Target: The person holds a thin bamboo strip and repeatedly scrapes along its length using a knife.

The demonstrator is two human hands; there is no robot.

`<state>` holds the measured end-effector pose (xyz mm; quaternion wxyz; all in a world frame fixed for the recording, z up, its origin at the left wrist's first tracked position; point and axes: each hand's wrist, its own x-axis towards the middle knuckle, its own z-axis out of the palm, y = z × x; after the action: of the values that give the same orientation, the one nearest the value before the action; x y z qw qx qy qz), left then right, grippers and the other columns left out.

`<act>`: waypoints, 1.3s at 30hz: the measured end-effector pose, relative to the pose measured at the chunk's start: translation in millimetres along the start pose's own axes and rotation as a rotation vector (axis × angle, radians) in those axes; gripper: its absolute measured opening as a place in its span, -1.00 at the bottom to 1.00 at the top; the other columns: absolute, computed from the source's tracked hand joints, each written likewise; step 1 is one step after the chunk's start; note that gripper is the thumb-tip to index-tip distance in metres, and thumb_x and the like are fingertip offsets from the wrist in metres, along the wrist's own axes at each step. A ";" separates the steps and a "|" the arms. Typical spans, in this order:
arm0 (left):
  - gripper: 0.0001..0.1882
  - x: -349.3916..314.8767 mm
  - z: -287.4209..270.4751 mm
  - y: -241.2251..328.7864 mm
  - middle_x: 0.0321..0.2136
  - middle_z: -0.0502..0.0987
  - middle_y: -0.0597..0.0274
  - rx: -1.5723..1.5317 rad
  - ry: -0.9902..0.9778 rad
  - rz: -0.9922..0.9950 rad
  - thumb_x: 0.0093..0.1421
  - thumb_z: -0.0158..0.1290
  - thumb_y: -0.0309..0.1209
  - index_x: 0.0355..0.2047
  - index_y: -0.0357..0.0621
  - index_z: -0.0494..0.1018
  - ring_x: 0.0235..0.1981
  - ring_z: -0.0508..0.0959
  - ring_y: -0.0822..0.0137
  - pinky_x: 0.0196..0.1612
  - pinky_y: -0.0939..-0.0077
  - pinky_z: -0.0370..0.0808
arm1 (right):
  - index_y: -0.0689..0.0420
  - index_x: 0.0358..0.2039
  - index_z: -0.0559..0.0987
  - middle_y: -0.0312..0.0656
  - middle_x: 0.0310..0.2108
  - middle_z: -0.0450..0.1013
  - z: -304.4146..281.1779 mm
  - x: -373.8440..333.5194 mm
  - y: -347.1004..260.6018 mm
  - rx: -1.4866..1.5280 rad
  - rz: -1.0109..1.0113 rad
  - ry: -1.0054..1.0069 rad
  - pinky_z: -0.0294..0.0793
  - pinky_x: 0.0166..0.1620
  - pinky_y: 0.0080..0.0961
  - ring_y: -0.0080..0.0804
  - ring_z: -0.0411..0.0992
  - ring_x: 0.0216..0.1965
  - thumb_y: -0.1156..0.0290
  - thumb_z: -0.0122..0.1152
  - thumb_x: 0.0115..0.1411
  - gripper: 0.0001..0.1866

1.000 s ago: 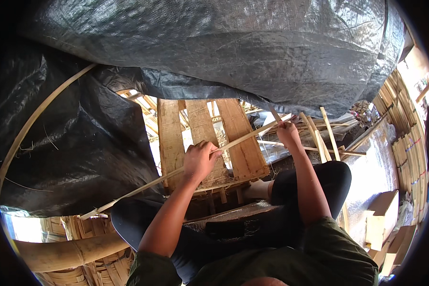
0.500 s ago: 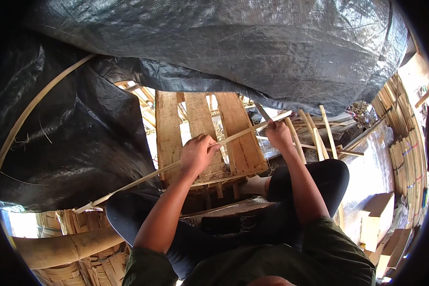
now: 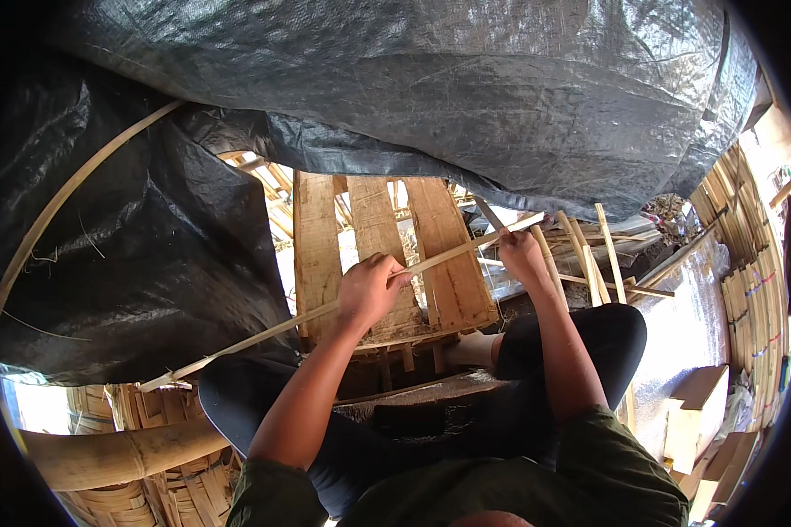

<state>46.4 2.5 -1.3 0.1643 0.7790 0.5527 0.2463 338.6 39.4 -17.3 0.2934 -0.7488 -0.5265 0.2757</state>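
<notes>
A long pale bamboo strip (image 3: pixel 448 256) runs slantwise from above my left thigh up to the right, over a bench of wooden planks (image 3: pixel 317 237). My left hand (image 3: pixel 371 285) is closed around it near its middle. Close to the strip's upper right end, my right hand (image 3: pixel 522 255) is closed on a knife, its flat grey blade (image 3: pixel 487 213) pointing up and left across the strip. The fingers hide the knife's handle. Whether the blade's edge is cutting into the strip I cannot tell.
Black plastic sheeting (image 3: pixel 466 97) hangs in front and at the left, with a bent bamboo strip (image 3: pixel 70 189) along it. Several bamboo sticks (image 3: pixel 608 241) lean right of my right hand. A thick bamboo pole (image 3: pixel 132 455) lies lower left. Bundled strips (image 3: pixel 751 307) and a cardboard box (image 3: pixel 699 400) are at the right.
The whole view has shifted slightly, with the scene sitting a little lower. Both hands keep their holds on the strip and the knife, in nearly the same places.
</notes>
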 end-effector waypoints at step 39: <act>-0.71 -1.4 2.5 0.4 -0.39 0.56 0.20 -0.007 0.013 -0.027 0.08 0.26 -0.18 -0.42 -0.13 0.49 -0.37 0.60 0.16 -0.35 0.32 0.50 | 0.32 -0.43 0.57 0.17 -0.56 0.48 17.1 8.4 31.0 -0.013 -0.062 0.134 0.43 -0.33 -0.12 0.20 0.49 -0.42 0.10 -0.03 0.30 -0.52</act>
<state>47.7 1.2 -3.5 0.1668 0.7692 0.5633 0.2513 348.2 41.5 -52.4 0.3314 -0.7507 -0.5306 0.2122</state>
